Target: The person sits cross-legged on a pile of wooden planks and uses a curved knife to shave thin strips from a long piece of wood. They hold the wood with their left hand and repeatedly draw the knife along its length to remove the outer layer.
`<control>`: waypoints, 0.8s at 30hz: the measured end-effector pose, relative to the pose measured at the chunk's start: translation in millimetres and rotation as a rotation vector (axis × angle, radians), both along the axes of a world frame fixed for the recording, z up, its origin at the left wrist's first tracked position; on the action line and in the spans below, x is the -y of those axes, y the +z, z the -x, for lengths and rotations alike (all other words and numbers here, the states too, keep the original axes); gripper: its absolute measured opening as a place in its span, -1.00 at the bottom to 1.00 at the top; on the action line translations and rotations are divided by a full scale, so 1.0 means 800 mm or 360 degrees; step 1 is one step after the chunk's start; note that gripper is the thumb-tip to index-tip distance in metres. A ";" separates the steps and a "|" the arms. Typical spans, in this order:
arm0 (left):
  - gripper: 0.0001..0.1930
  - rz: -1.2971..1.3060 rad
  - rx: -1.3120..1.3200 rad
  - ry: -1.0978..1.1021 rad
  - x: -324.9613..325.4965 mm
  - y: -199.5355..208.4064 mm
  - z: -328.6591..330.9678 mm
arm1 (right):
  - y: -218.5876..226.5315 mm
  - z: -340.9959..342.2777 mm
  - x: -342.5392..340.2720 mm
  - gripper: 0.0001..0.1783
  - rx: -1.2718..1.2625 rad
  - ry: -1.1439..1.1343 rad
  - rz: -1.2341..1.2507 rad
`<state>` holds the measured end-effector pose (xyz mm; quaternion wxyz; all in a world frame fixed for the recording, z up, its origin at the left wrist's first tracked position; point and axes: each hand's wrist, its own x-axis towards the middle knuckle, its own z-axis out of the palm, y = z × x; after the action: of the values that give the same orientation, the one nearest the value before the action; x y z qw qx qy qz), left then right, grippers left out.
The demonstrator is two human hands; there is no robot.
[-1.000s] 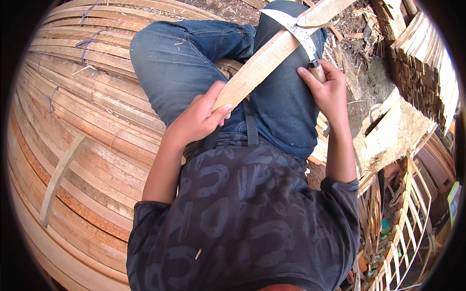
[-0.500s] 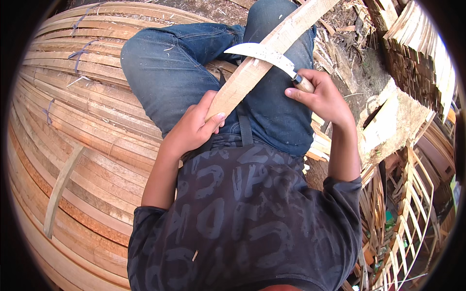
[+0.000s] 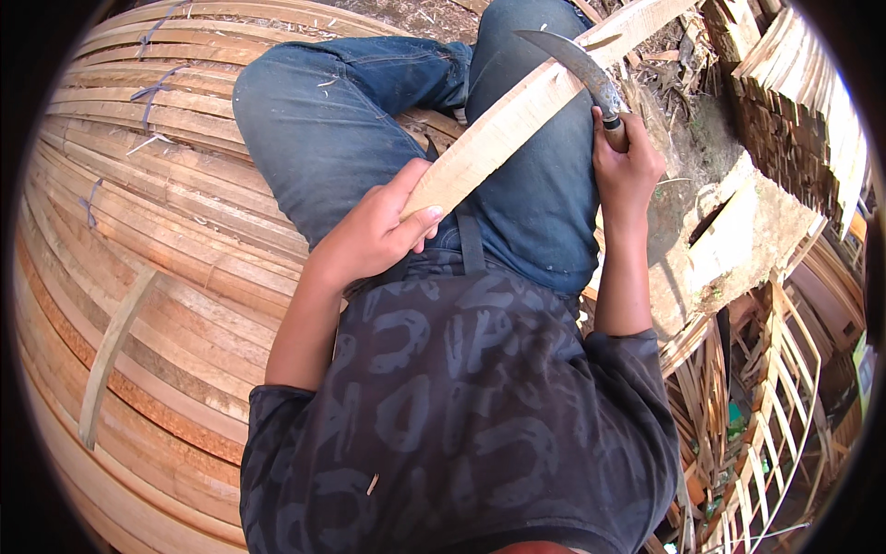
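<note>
A long pale wooden plank point(image 3: 498, 134) slants across my lap, from my waist up to the far right. My left hand point(image 3: 388, 217) is closed round its near end, thumb on top. In my right hand point(image 3: 629, 166) is a sickle-like curved knife point(image 3: 591, 74), its wooden handle gripped in the fist. The blade lies across the plank beyond my right knee, its tip pointing left. A thin wood curl shows at the blade. Whether the edge bites into the wood I cannot tell.
Bundles of wooden strips point(image 3: 166, 198) tied with cord fill the left side. At right lies a pale broken slab point(image 3: 752, 226), and a stack of thin boards point(image 3: 803, 102) stands behind it. A lattice basket of strips point(image 3: 784, 397) sits at the lower right. Shavings litter the ground.
My right hand has moved up and slightly right, taking the knife farther along the plank and turning its blade. The plank has shifted a little; my left hand keeps its grip.
</note>
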<state>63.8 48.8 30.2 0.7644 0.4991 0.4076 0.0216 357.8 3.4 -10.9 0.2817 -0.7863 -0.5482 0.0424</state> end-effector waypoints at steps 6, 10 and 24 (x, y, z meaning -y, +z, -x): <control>-0.70 -0.0107 -0.0059 0.0027 0.003 0.004 0.000 | 0.061 0.004 -0.009 -0.73 -0.0677 0.0180 0.0719; -0.70 -0.0174 -0.0030 0.0021 0.006 -0.004 -0.003 | 0.066 0.021 -0.003 -0.69 -0.0814 0.0664 0.0962; -0.72 -0.0085 -0.0066 0.0034 0.005 0.011 -0.016 | -0.024 -0.026 -0.013 -0.82 0.0277 -0.0106 0.0049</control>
<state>76.8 44.5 39.3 0.7419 0.5154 0.4278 0.0302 378.5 13.5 -30.4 0.2222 -0.8090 -0.5435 -0.0272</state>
